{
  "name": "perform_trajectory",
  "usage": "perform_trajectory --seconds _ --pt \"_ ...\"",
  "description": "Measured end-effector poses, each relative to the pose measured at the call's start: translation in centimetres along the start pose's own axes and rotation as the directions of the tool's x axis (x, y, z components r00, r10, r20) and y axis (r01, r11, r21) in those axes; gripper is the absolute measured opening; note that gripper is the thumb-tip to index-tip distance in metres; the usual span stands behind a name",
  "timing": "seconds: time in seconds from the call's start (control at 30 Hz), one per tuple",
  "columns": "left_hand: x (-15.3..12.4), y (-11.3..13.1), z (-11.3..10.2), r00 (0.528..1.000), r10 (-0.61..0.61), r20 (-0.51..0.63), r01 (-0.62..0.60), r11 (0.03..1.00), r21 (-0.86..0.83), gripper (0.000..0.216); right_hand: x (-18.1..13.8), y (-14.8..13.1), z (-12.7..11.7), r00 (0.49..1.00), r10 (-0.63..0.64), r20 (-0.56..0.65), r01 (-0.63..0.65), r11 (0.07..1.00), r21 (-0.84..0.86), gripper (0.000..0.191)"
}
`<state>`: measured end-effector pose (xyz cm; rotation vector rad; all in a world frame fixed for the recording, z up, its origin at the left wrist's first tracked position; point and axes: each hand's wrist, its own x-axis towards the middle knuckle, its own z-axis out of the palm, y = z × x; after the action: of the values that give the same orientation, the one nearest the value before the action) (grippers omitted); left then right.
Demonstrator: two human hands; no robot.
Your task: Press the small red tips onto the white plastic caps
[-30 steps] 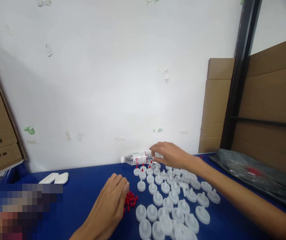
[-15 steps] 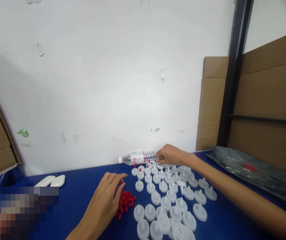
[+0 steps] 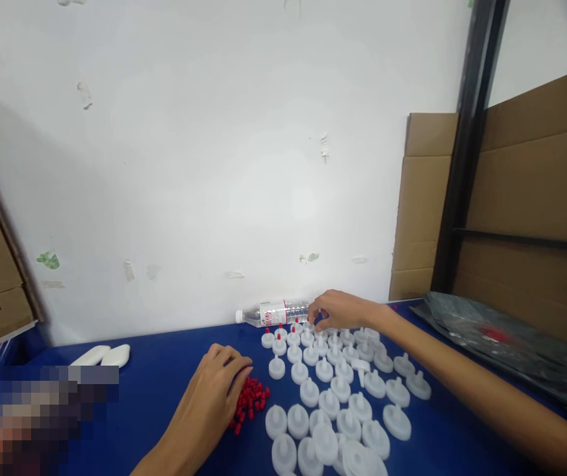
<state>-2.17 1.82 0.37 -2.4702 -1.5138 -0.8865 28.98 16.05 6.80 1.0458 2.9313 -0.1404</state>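
Observation:
Over the left part of a pile of small red caps (image 3: 253, 395), my left hand (image 3: 216, 383) rests with bent fingers. Its thumb and index fingertips are close together, and what is between them is hidden. At the back rows of white round lids with spouts (image 3: 324, 369), my right hand (image 3: 340, 309) is bent in a pinch beside a red-tipped spout. I cannot make out what its fingertips hold. Several lids at the back left, such as one lid (image 3: 278, 345), carry red caps on their spouts. Many other lids show bare spouts.
A clear plastic bottle (image 3: 273, 313) lies along the wall behind the lids. Two white rounded objects (image 3: 115, 356) lie at the left on the blue table (image 3: 164, 370). Grey plastic bags (image 3: 486, 337) and cardboard (image 3: 422, 205) are on the right.
The left thumb and index finger have come closer together over the caps, hiding the red cap visible between them before. My right hand has shifted very slightly at the back row.

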Motion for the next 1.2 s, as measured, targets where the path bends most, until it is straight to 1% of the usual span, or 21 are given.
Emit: perform_trajectory --seconds 0.17,0.27,0.37,0.47,0.57,0.63,0.7,0.83,0.87,0.93,1.0,1.1,1.2 --pt "0.0 0.7 -0.4 0.992 -0.087 0.088 0.088 0.996 0.002 0.024 0.2 -0.5 0.4 0.997 -0.054 -0.056 0.055 0.998 0.022 0.03" --pt "0.0 1.1 -0.7 0.988 -0.094 0.124 0.094 0.996 0.009 0.027 0.3 -0.8 0.8 0.995 -0.059 -0.082 0.061 0.998 0.02 0.03" --pt "0.0 1.3 -0.7 0.989 -0.092 0.119 0.09 0.996 0.018 0.028 0.1 -1.0 0.4 0.989 -0.041 -0.146 0.04 0.999 -0.008 0.03" --pt "0.0 1.4 -0.9 0.987 -0.115 0.108 0.113 0.993 0.024 0.032 -0.3 -1.6 -0.7 0.969 -0.019 -0.245 0.008 0.999 -0.046 0.028" --pt "-0.1 1.7 -1.2 0.987 -0.138 0.083 0.138 0.99 0.009 0.034 -0.6 -2.9 -1.8 0.94 -0.034 -0.34 0.008 0.997 -0.076 0.03" --pt "-0.1 2.0 -1.3 0.988 -0.143 0.052 0.144 0.989 -0.016 0.034 -0.7 -4.5 -2.0 0.924 -0.078 -0.374 0.048 0.995 -0.088 0.025" --pt "-0.3 2.3 -1.3 0.989 -0.144 0.022 0.145 0.988 -0.047 0.032 -0.8 -6.4 -1.8 0.918 -0.149 -0.368 0.121 0.988 -0.1 0.022" --pt "-0.5 2.7 -1.0 0.994 -0.111 -0.008 0.11 0.991 -0.072 0.026 -1.1 -10.6 -1.3 0.905 -0.303 -0.298 0.282 0.953 -0.113 0.029" --pt "-0.6 2.7 -0.9 0.995 -0.094 -0.016 0.092 0.993 -0.071 0.025 -1.3 -11.5 -1.2 0.901 -0.324 -0.287 0.303 0.946 -0.118 0.031" --pt "-0.5 2.7 -0.9 0.998 -0.052 -0.043 0.049 0.997 -0.063 0.023 -1.6 -12.9 -1.2 0.896 -0.355 -0.265 0.329 0.934 -0.139 0.026" --pt "-0.4 2.6 -1.1 0.997 -0.02 -0.072 0.017 0.999 -0.046 0.026 -2.0 -13.8 -1.3 0.89 -0.381 -0.249 0.348 0.923 -0.166 0.021" --pt "-0.2 2.7 -1.4 0.995 0.025 -0.097 -0.029 0.999 -0.034 0.023 -2.3 -14.3 -1.6 0.884 -0.401 -0.241 0.361 0.912 -0.195 0.017" --pt "-0.2 3.0 -1.7 0.994 0.072 -0.08 -0.079 0.993 -0.092 0.028 -2.3 -14.2 -1.7 0.877 -0.419 -0.234 0.373 0.902 -0.216 0.017"
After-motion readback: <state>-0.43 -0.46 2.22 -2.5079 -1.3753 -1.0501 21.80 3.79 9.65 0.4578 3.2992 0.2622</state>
